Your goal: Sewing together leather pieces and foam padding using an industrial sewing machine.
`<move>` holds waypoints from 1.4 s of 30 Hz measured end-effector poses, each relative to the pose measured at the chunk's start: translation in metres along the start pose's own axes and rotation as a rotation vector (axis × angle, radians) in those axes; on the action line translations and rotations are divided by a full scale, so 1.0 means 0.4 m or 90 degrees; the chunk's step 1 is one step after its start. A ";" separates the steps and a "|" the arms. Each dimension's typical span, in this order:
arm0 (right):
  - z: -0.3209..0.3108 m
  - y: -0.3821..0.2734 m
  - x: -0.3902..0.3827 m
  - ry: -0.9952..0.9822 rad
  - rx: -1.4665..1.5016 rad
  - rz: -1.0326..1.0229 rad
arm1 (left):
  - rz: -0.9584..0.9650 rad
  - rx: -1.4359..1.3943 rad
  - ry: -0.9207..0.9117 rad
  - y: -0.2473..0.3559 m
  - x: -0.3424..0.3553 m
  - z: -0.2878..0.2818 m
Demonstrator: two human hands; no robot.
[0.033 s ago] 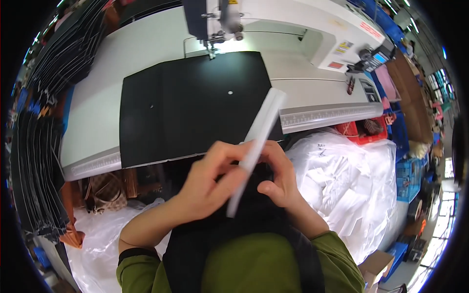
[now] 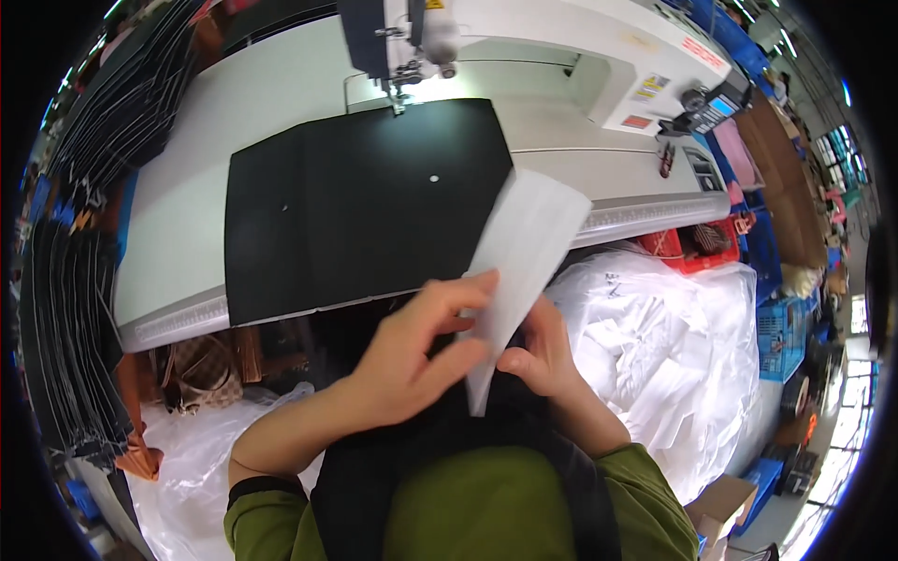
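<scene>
A flat, folded-looking white strip [image 2: 528,248] stands slanted between my hands above my lap, its upper end leaning to the right. My left hand [image 2: 407,351] pinches the strip's left edge, thumb and fingers closing on it. At its right edge, my right hand [image 2: 544,351] grips the strip, with the thumb in front and the other fingers partly hidden behind. Beyond the hands lies a black panel [image 2: 365,215] with a small white dot and a tiny hole, its far edge by the needle area of a sewing machine [image 2: 398,93]. The strip covers the panel's near right corner.
Stacked black panels [image 2: 70,337] hang at the left. A large clear bag of white pieces [image 2: 664,355] sits at my right, near a red basket [image 2: 692,248]. Small red snips [image 2: 666,161] lie on the white machine table [image 2: 182,224]. A checked bag [image 2: 201,369] is below the table.
The white strip has turned from nearly edge-on to show its broad face, and its upper end has moved right. The black panel stays on the table.
</scene>
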State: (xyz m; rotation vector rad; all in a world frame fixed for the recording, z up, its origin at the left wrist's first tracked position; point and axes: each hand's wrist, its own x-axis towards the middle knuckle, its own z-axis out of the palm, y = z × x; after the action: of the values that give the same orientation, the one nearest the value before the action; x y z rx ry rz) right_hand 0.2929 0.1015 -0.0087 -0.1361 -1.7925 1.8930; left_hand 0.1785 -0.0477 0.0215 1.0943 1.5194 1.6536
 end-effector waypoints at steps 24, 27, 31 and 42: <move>-0.174 -0.007 -0.145 0.276 -0.203 0.160 | 0.012 0.386 -0.052 -0.070 0.102 0.034; -0.192 0.003 -0.158 0.242 -0.196 0.153 | 0.294 0.580 -0.051 -0.067 0.111 -0.022; -0.218 -0.001 -0.169 -0.021 -0.111 0.164 | 0.316 0.766 -0.064 -0.059 0.127 -0.093; -0.131 0.018 -0.124 -0.160 -0.133 0.183 | 0.251 0.639 -0.046 -0.082 0.120 -0.142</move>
State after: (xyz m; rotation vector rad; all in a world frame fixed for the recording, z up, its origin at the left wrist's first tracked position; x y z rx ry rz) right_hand 0.3551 0.1273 -0.0355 -0.2512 -2.2441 1.9822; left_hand 0.1038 -0.0274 -0.0027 2.0345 2.2553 0.9836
